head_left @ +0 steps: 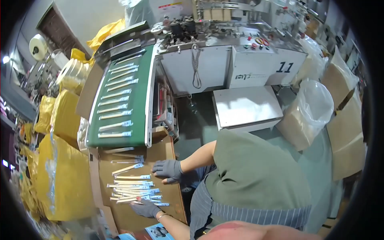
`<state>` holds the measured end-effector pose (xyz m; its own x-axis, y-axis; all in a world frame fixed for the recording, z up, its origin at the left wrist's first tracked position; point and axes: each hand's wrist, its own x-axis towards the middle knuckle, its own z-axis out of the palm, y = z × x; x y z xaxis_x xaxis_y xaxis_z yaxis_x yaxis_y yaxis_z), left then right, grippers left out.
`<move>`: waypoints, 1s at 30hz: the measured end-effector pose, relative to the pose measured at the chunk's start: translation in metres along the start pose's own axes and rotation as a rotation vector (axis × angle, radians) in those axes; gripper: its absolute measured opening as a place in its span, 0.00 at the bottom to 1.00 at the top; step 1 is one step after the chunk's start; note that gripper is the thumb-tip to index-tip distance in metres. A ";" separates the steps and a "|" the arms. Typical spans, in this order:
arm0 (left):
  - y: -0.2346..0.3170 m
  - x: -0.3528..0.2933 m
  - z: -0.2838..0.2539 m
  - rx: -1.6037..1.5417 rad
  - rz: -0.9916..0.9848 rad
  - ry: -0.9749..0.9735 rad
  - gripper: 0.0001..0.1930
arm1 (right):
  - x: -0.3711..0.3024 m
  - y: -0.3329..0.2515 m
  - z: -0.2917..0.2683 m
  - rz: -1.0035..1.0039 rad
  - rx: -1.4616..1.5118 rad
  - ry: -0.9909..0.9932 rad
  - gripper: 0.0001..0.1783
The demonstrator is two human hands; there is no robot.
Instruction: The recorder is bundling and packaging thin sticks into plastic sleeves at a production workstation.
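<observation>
Wrapped pairs of wooden chopsticks [130, 191] lie in a loose pile in a brown cardboard box [166, 150]; their clear sleeves have blue-and-white ends. At the near side of the pile is my left hand [146, 208], in a grey glove with bare fingertips. Its fingers close on the edge of the pile; the exact number of packs in them is hidden. My right hand [169, 170], gloved the same way, hovers or rests by the pile's far right side, fingers stretched out and holding nothing. Single packs [128, 168] lie just left of it.
A green conveyor belt [138, 120] carries a row of the same packs down to the box. Yellow sacks [66, 180] stand at the left. Behind are a white machine [192, 66] and a low white platform [248, 106]; a bag-lined carton [306, 116] stands right.
</observation>
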<state>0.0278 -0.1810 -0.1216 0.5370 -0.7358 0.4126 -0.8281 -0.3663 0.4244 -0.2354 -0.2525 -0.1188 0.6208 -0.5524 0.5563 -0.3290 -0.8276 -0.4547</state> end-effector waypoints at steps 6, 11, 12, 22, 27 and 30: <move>-0.009 0.002 0.012 0.059 0.087 0.042 0.35 | -0.002 0.001 0.002 -0.003 -0.024 -0.001 0.28; -0.009 0.003 0.011 0.097 0.047 0.034 0.36 | 0.000 0.002 0.009 -0.019 -0.027 0.049 0.29; -0.009 0.002 0.012 0.084 0.045 0.035 0.36 | 0.001 0.002 0.009 -0.027 -0.026 0.047 0.29; 0.001 0.000 0.003 0.073 0.005 -0.006 0.37 | 0.001 0.001 0.005 -0.029 -0.032 0.044 0.30; 0.007 0.000 -0.002 0.067 0.011 -0.014 0.37 | 0.001 0.002 0.005 -0.013 -0.014 0.039 0.29; 0.006 0.000 -0.003 0.070 0.010 -0.015 0.37 | 0.001 0.002 0.007 -0.005 -0.032 0.026 0.29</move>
<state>0.0234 -0.1813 -0.1163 0.5262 -0.7478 0.4048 -0.8432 -0.3971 0.3624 -0.2305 -0.2544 -0.1239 0.6042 -0.5502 0.5764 -0.3484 -0.8330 -0.4299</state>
